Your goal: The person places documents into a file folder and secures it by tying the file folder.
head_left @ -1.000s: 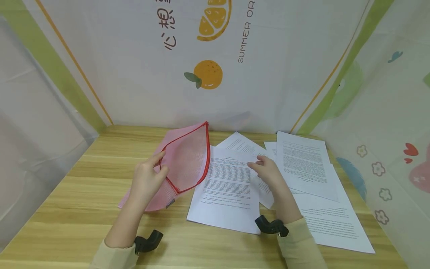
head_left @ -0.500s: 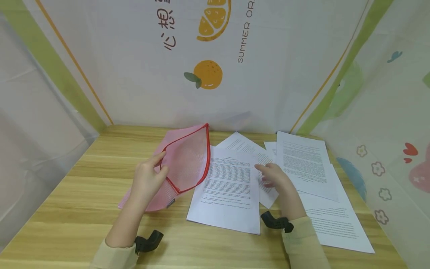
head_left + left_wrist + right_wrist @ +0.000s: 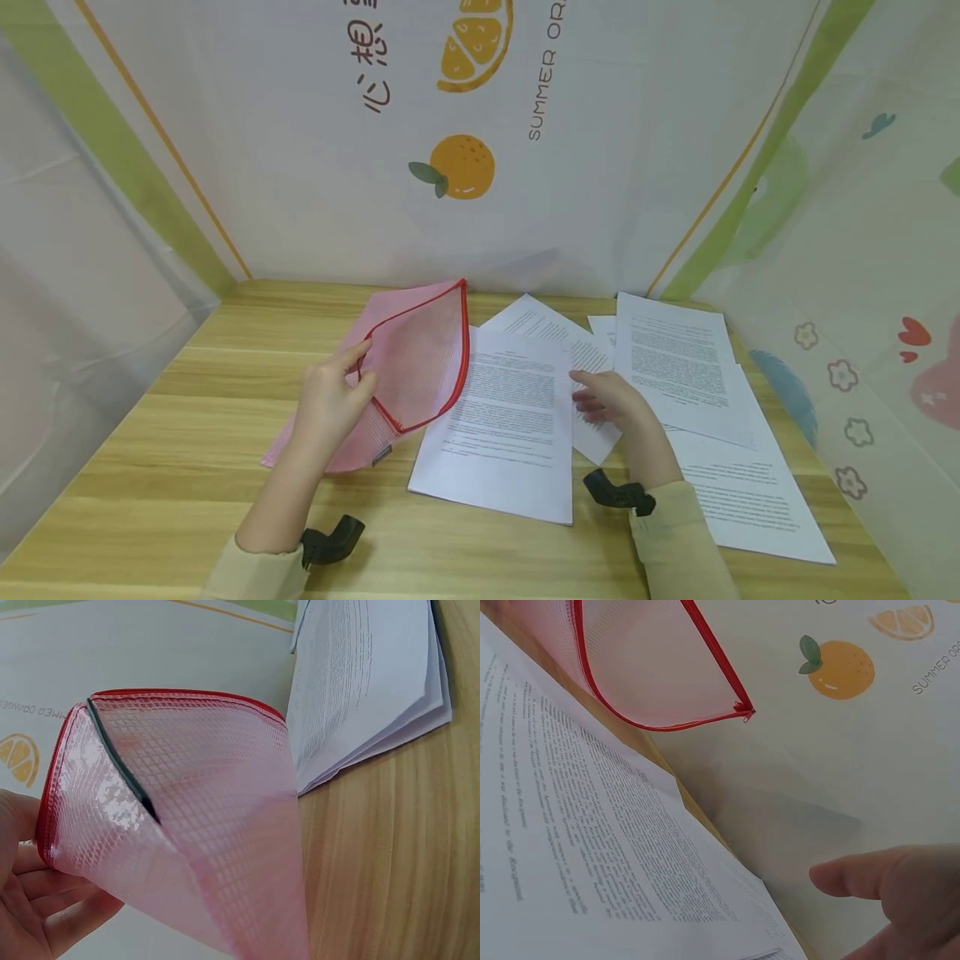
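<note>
A pink mesh zipper pouch (image 3: 416, 367) with a red zipper edge gapes wide at the left of the table. My left hand (image 3: 333, 400) pinches the near side of its mouth; the left wrist view shows the fingers (image 3: 64, 889) at the red rim. Just right of the pouch lies a stack of printed sheets (image 3: 495, 433), partly under the pouch's red edge. At the stack's right edge is my right hand (image 3: 615, 400), fingers extended and gripping nothing. The right wrist view shows its thumb (image 3: 855, 876) held out; whether it touches the paper is unclear.
Behind the stack a slanted sheet (image 3: 536, 317) sticks out. More printed sheets (image 3: 675, 358) overlap at the right, reaching a long sheet (image 3: 742, 492) near the table's right edge. A white printed cloth (image 3: 480, 233) walls the wooden table (image 3: 165, 425) at the back and sides.
My right hand has drawn back from over the stack to its right edge. The stack has shifted slightly left. The pouch's far corner has dropped a little; my left hand keeps its hold.
</note>
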Tool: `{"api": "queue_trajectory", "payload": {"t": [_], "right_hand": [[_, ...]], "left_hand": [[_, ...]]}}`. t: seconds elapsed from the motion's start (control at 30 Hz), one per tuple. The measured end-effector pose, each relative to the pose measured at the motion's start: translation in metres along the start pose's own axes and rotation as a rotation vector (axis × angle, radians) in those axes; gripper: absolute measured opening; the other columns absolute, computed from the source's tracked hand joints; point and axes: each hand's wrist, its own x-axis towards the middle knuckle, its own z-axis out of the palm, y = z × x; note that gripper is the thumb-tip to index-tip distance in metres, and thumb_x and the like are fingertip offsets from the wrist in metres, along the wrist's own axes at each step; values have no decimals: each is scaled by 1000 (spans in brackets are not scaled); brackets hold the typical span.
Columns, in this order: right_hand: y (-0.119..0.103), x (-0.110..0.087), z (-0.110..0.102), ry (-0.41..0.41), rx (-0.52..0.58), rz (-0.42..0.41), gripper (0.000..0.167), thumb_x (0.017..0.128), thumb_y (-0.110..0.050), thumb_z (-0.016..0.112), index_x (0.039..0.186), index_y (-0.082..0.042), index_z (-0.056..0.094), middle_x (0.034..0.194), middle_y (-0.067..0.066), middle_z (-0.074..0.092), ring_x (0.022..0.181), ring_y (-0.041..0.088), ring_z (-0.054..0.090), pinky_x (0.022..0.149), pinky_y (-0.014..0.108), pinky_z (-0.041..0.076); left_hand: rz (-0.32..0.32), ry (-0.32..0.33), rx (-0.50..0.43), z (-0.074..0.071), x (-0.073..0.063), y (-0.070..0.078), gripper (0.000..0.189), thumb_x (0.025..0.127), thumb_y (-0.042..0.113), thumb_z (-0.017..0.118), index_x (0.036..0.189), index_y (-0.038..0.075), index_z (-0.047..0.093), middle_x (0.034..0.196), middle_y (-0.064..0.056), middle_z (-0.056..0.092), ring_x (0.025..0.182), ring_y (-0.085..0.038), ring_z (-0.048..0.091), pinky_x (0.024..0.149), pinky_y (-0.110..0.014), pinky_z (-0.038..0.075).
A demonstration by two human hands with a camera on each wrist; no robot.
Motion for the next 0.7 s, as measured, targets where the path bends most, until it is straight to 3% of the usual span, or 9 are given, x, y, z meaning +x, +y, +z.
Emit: {"api": "queue_trajectory", "payload": {"t": [0.27, 0.47, 0.7], "right_hand": [[1, 3, -1, 4, 93, -20, 56, 96, -30, 53, 131, 13, 44, 117, 26, 57, 89, 26, 64, 79, 33, 54], [1, 4, -1, -13, 194, 5, 58, 97, -28, 53, 136, 11, 38, 124, 29, 50, 82, 24, 65, 75, 33, 55], [3, 4, 4, -21, 193, -42, 51, 95, -22, 55, 133, 11, 44, 126, 29, 50, 82, 23, 63, 73, 32, 55]], "left_hand": [[-2, 0, -10, 0, -1, 1, 42, 79, -5, 55, 120, -4, 64, 105, -26, 66, 38, 0, 17, 32, -19, 20], [16, 16, -3, 1, 0, 0, 42, 78, -5, 55, 119, -5, 65, 102, -26, 67, 39, 1, 17, 32, -18, 19], [0, 11, -5, 0, 0, 0, 42, 79, -5, 55, 119, -5, 65, 104, -27, 66, 39, 1, 16, 32, -19, 19]]}}
